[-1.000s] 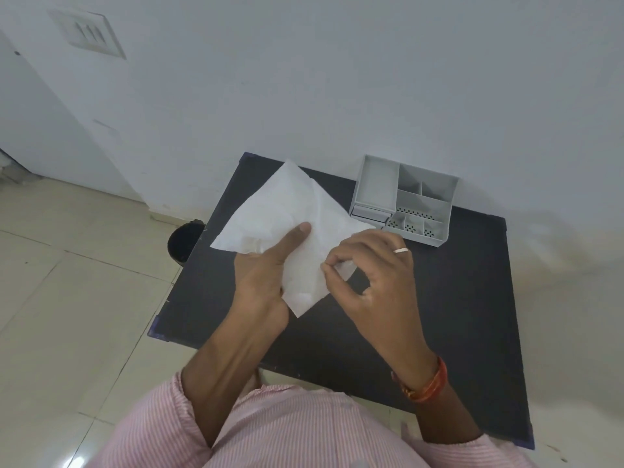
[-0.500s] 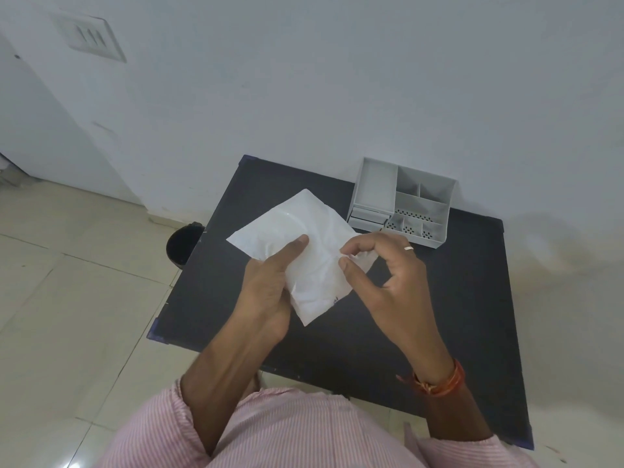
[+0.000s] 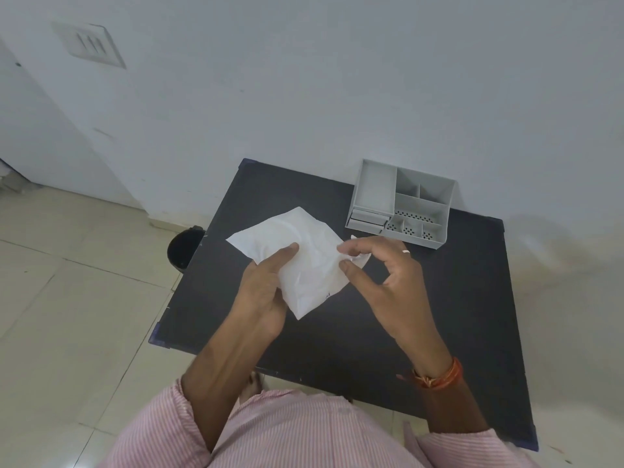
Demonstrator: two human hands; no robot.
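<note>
A white paper napkin, folded and creased, is held just above the black table. My left hand grips its left side, thumb lying on top and fingers underneath. My right hand pinches the napkin's right corner between thumb and fingertips; a ring shows on one finger and an orange thread band on the wrist.
A grey plastic desk organiser with several compartments stands at the table's back edge against the white wall. A black bin sits on the tiled floor left of the table. A switch plate is on the wall.
The napkin was spread wider a second ago; it is now folded smaller. My right hand has shifted right along its corner and the hands have lifted slightly.
</note>
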